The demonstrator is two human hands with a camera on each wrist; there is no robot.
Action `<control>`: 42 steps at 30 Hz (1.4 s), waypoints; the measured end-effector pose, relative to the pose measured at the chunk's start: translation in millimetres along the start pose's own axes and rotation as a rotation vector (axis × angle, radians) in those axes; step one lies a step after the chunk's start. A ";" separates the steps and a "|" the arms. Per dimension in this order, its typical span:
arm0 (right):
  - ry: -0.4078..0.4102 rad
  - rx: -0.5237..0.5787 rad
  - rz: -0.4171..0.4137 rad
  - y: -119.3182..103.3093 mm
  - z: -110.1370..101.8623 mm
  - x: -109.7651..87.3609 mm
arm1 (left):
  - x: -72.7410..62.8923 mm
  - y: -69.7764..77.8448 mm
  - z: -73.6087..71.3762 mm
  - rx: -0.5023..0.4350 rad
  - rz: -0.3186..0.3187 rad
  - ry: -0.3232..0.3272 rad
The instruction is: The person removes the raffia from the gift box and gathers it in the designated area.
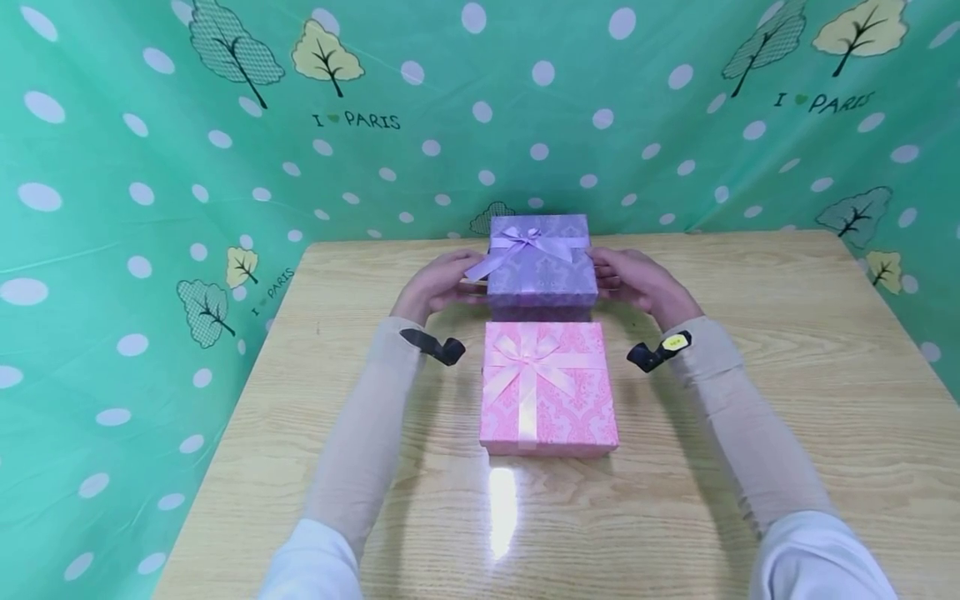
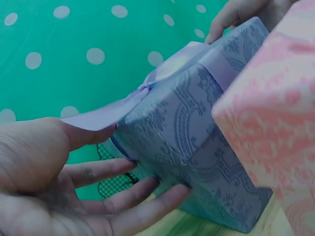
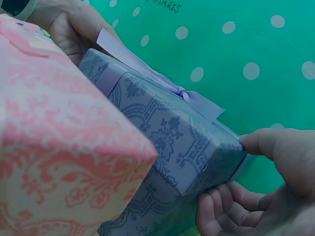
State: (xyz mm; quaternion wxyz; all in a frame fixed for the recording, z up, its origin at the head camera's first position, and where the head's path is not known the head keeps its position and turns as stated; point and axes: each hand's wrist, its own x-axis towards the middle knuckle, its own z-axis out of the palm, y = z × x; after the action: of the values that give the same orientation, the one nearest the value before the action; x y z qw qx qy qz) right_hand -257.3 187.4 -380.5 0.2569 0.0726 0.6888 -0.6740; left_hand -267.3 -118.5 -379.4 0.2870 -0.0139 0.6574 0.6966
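A purple patterned gift box (image 1: 543, 271) with a lilac ribbon bow (image 1: 531, 240) on its lid (image 2: 182, 108) stands at the back of the table. The left hand (image 1: 446, 283) is at its left side. In the left wrist view, that hand's thumb is at the lid's edge under a ribbon tail, and its fairly straight fingers (image 2: 142, 196) reach the box's side. On the opposite side, the right hand (image 1: 633, 282) has its thumb on the lid's edge and its curled fingers (image 3: 221, 206) at the lid's lower rim, pinching it.
A pink patterned gift box (image 1: 547, 392) with a pale pink bow stands in front of the purple one, between the forearms. Both boxes are on a wooden table (image 1: 300, 467). A green dotted cloth (image 1: 450, 100) hangs right behind it and along its sides.
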 end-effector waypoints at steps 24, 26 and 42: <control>0.063 -0.143 -0.155 -41.2 12.2 -31.8 | -13.7 32.5 13.5 0.141 0.126 0.194; 0.073 -0.157 -0.179 -44.8 13.5 -34.8 | -16.9 35.7 13.7 0.100 0.135 0.177; 0.206 -0.275 -0.451 -58.3 24.8 -54.6 | -37.0 55.8 12.7 0.059 0.301 0.189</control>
State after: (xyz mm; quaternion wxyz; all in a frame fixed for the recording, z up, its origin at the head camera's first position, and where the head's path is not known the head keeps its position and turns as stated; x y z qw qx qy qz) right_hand -230.2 172.3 -302.9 0.0363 -0.0499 0.7950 -0.6035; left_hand -255.2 -119.2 -312.3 0.1167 0.0275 0.6963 0.7077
